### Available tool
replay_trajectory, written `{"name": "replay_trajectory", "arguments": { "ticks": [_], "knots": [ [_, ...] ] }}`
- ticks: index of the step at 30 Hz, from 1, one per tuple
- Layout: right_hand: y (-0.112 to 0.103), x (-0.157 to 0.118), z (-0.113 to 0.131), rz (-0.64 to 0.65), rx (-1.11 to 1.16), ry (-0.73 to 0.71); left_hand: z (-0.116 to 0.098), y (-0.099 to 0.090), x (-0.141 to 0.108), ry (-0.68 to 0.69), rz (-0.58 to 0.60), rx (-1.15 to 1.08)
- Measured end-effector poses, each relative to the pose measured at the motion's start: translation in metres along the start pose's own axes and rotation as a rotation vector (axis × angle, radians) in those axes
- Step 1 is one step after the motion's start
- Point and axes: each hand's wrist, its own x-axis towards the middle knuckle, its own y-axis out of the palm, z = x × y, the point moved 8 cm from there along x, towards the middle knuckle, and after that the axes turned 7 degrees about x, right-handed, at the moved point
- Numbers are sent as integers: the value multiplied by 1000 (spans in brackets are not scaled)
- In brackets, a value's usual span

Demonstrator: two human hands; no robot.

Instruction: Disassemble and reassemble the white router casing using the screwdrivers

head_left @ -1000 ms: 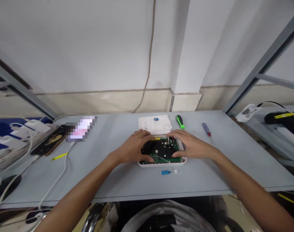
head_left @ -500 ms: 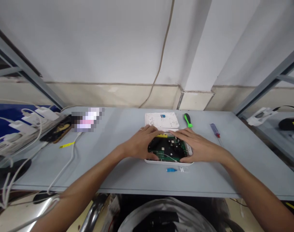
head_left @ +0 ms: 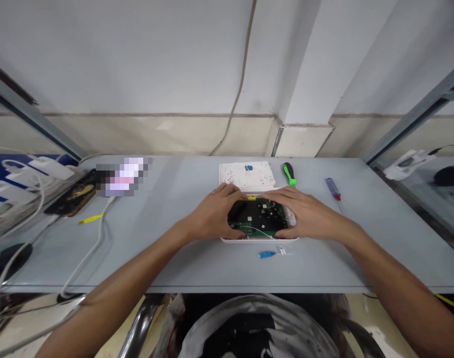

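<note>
A white casing [head_left: 259,240] lies on the grey table with a green and black circuit board [head_left: 262,226] inside it. My left hand [head_left: 217,214] grips the left side of the casing, thumb at the near edge and fingers at the far edge. On the right side, my right hand [head_left: 305,215] holds it the same way. Just behind is a white plastic cover [head_left: 246,176] with a small blue part on it. A blue connector [head_left: 267,254] on a thin cable lies in front of the casing.
A green-black screwdriver [head_left: 289,174] and a purple-handled screwdriver [head_left: 333,190] lie at the right. To the left are a dark phone [head_left: 72,195], a lit phone [head_left: 124,178], white cables and a power strip with chargers. Metal frames stand at both sides.
The view has shifted slightly, so the table and items appear a little higher. Both hands keep their hold around the casing.
</note>
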Motion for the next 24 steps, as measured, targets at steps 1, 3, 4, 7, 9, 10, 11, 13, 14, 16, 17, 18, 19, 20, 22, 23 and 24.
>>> {"name": "replay_trajectory", "arguments": {
  "ticks": [1, 3, 4, 7, 9, 10, 11, 13, 14, 16, 17, 18, 19, 20, 22, 23, 24],
  "knots": [
    [0, 0, -3, 5, 14, 21, 1, -1, 0, 3, -2, -1],
    [1, -1, -7, 17, 39, 55, 2, -1, -1, 12, 8, -2],
    [1, -1, -7, 24, 51, 62, 3, -1, -1, 17, 15, -3],
    [3, -3, -9, 28, 87, 80, 5, -2, -2, 29, 14, -7],
    [3, -3, -13, 4, 93, 89, 6, -1, -3, 34, 9, -9],
    [4, -3, -15, -10, 89, 82, 6, -1, -3, 39, 9, -7],
    [4, -3, -16, -25, 84, 64, 6, 0, -3, 45, 10, -4],
    [4, -2, -17, -40, 81, 11, 7, 1, -3, 55, 17, 8],
    [4, -1, -17, -45, 85, -10, 7, 1, -3, 59, 19, 14],
    [2, 0, -16, -64, 94, -33, 7, 2, -3, 68, 21, 24],
    [0, 0, -15, -78, 96, -41, 7, 2, -4, 75, 21, 27],
    [-3, 0, -12, -94, 97, -54, 7, 2, -4, 84, 18, 31],
    [-6, 0, -8, -109, 103, -79, 8, 2, -4, 92, 14, 34],
    [-8, 0, -2, -120, 117, -117, 8, 2, -4, 98, 11, 39],
    [-11, -1, 10, -110, 165, -200, 8, 3, -4, 122, 10, 51],
    [-10, -2, 16, -90, 192, -238, 8, 3, -4, 141, 11, 57],
    [-7, -3, 21, -59, 213, -269, 7, 4, -4, 165, 12, 61]
  ]
}}
